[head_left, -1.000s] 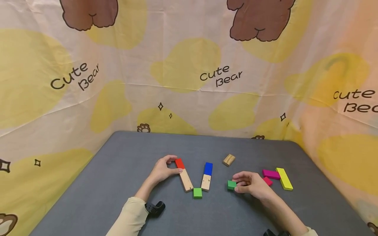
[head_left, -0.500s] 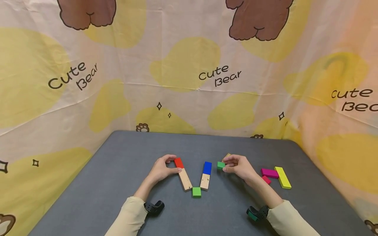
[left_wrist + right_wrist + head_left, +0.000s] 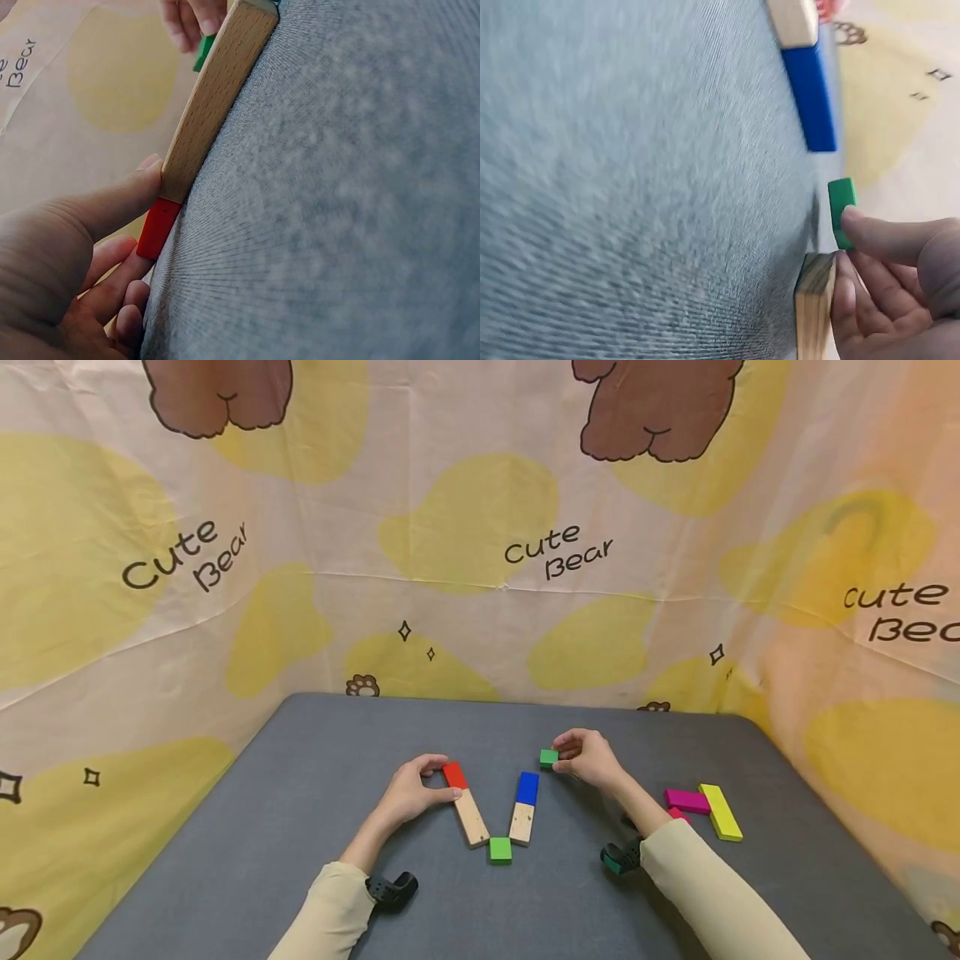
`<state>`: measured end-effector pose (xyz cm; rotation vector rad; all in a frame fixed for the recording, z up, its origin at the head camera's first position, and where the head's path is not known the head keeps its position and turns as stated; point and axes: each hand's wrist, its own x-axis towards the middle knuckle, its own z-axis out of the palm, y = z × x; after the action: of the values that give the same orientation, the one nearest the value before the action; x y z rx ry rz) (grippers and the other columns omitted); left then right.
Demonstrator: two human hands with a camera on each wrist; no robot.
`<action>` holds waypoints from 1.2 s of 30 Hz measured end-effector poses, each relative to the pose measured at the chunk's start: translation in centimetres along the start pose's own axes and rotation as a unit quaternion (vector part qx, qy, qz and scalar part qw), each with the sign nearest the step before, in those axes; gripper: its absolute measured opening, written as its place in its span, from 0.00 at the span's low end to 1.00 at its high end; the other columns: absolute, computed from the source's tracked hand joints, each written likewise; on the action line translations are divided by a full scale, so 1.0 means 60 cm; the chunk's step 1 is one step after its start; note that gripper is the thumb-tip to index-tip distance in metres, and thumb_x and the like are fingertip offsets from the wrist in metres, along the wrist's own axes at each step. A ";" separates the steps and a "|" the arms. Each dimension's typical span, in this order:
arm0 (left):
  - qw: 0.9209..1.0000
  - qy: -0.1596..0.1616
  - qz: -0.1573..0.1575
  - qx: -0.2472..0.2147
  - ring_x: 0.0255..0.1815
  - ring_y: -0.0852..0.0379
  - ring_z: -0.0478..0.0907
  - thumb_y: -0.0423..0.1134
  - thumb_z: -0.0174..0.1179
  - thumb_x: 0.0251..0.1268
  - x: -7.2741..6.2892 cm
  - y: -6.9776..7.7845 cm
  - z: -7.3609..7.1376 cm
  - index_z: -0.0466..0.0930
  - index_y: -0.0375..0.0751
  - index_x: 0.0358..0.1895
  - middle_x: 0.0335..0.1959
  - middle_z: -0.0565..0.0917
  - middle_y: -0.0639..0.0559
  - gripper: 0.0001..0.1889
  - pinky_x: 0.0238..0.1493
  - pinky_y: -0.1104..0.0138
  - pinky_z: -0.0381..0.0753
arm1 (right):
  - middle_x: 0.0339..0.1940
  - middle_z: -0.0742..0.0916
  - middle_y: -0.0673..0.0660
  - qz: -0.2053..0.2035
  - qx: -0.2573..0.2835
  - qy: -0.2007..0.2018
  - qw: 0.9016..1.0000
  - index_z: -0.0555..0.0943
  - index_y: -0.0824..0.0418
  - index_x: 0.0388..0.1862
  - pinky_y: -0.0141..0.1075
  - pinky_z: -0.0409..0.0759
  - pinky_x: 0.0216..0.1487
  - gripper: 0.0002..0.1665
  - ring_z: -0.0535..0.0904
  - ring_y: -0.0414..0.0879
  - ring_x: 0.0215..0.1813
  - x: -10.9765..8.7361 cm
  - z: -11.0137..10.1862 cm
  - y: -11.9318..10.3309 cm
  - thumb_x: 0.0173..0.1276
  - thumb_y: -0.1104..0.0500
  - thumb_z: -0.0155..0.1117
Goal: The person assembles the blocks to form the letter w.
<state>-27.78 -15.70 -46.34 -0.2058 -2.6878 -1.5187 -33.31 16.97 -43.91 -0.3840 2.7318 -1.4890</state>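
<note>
My left hand [image 3: 411, 789] holds the red block [image 3: 454, 775] between thumb and fingers, the thumb lying where red meets a plain wooden block [image 3: 472, 820]. Those two form one slanted bar on the table. A second bar, a blue block [image 3: 528, 789] joined end to end with another plain wooden block [image 3: 522, 823], leans the other way. Between their near ends lies a light green block [image 3: 500, 851]. Beyond the blue end, my right hand [image 3: 591, 758] pinches a darker green block [image 3: 843, 210], which the right wrist view shows raised off the table.
A striped wooden block [image 3: 815, 311] stands close under my right fingers; the hand hides it in the head view. Magenta [image 3: 687, 801], yellow [image 3: 722, 812] and partly hidden pinkish-red [image 3: 678, 814] blocks lie right on the grey table [image 3: 300, 760]. A printed cloth [image 3: 465, 527] hangs behind.
My right hand has carried the darker green block leftward and away from me, from right of the bars to just past the blue block's far end. The left hand stays in place.
</note>
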 end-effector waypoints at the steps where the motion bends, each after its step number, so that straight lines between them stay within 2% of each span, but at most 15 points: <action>1: 1.000 0.000 0.000 0.001 0.58 0.48 0.71 0.44 0.78 0.49 0.000 0.000 0.001 0.80 0.43 0.59 0.56 0.79 0.51 0.31 0.60 0.51 0.69 | 0.42 0.86 0.58 -0.002 -0.008 -0.002 1.000 0.82 0.68 0.47 0.43 0.81 0.44 0.18 0.82 0.51 0.44 0.003 0.000 0.002 0.57 0.72 0.74; 5: 1.000 0.000 0.000 0.001 0.58 0.48 0.71 0.44 0.78 0.49 0.000 0.000 0.001 0.80 0.43 0.59 0.56 0.79 0.51 0.31 0.59 0.51 0.69 | 0.41 0.86 0.58 -0.005 -0.027 -0.026 0.999 0.83 0.67 0.46 0.45 0.80 0.46 0.19 0.81 0.50 0.44 0.011 0.000 0.007 0.55 0.73 0.75; 11: 1.000 0.002 -0.001 -0.007 0.58 0.48 0.71 0.43 0.78 0.49 0.001 -0.001 0.001 0.80 0.42 0.60 0.56 0.80 0.51 0.32 0.59 0.51 0.69 | 0.42 0.85 0.59 -0.022 -0.011 -0.082 0.996 0.81 0.70 0.48 0.43 0.79 0.48 0.21 0.79 0.52 0.45 0.019 -0.007 0.019 0.56 0.71 0.75; 16: 1.000 0.001 0.000 -0.001 0.58 0.48 0.71 0.45 0.78 0.49 0.002 -0.005 0.002 0.79 0.42 0.60 0.56 0.79 0.51 0.32 0.59 0.52 0.69 | 0.44 0.85 0.60 -0.040 -0.002 -0.110 0.993 0.81 0.70 0.50 0.42 0.79 0.45 0.22 0.78 0.55 0.47 0.020 -0.014 0.027 0.56 0.71 0.75; 24: 1.000 0.001 0.000 -0.003 0.58 0.48 0.71 0.45 0.78 0.49 0.002 -0.004 0.003 0.79 0.42 0.60 0.56 0.79 0.51 0.32 0.59 0.51 0.69 | 0.44 0.85 0.57 -0.038 0.010 -0.121 0.992 0.82 0.67 0.49 0.43 0.78 0.48 0.21 0.78 0.52 0.47 0.020 -0.017 0.034 0.56 0.69 0.76; 32: 1.000 0.006 0.000 0.000 0.58 0.48 0.72 0.45 0.79 0.48 0.002 -0.002 0.002 0.80 0.43 0.60 0.56 0.80 0.51 0.32 0.59 0.52 0.69 | 0.45 0.84 0.61 -0.030 0.033 -0.126 0.991 0.81 0.69 0.50 0.44 0.75 0.51 0.22 0.77 0.56 0.49 0.019 -0.018 0.032 0.56 0.69 0.76; 36: 1.000 0.006 -0.001 -0.001 0.58 0.48 0.72 0.45 0.79 0.48 0.002 -0.002 0.001 0.80 0.42 0.60 0.56 0.80 0.51 0.32 0.59 0.52 0.69 | 0.45 0.84 0.60 -0.034 0.028 -0.128 0.991 0.82 0.68 0.49 0.44 0.75 0.51 0.21 0.77 0.55 0.49 0.020 -0.018 0.034 0.56 0.69 0.76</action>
<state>-27.90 -15.67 -46.46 -0.1931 -2.6780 -1.5174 -35.05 18.63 -44.88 -0.6233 2.4973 -1.4154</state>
